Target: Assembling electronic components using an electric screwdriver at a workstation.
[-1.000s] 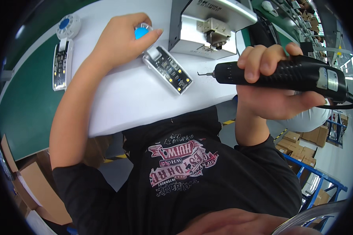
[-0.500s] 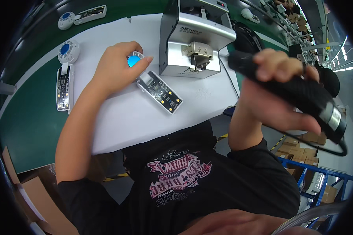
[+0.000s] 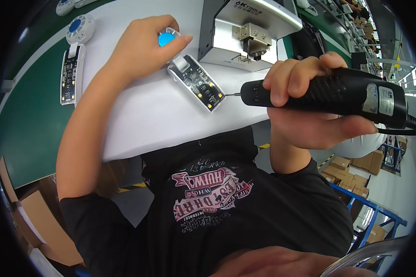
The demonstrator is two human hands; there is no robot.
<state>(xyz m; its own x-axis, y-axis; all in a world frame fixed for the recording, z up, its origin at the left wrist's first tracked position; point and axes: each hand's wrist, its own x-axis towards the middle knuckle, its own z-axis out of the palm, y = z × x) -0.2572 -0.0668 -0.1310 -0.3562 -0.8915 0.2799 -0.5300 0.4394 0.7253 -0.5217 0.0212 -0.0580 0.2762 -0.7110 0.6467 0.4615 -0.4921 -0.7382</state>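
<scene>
My right hand (image 3: 305, 127) is wrapped round a black electric screwdriver (image 3: 339, 94), held almost level. Its thin bit points left and reaches the right corner of a white device with an exposed circuit board (image 3: 198, 83); I cannot tell whether the tip sits on a screw. My left hand (image 3: 145, 48) grips the round end of that device, thumb and fingers around its bright blue disc (image 3: 165, 39). The board end lies tilted on the white sheet, toward my body.
A silver metal screw feeder (image 3: 252, 32) stands behind the device. A similar white device with an open board (image 3: 69, 76) lies to the left on the green bench (image 3: 27, 111). White sheeting (image 3: 143, 124) covers the middle. Cardboard boxes (image 3: 344, 173) and a blue rack are at right.
The screwdriver has come left and swung level, its bit now at the device's corner. My left hand keeps its grip on the device. The whole view has shifted, with the bench appearing higher.
</scene>
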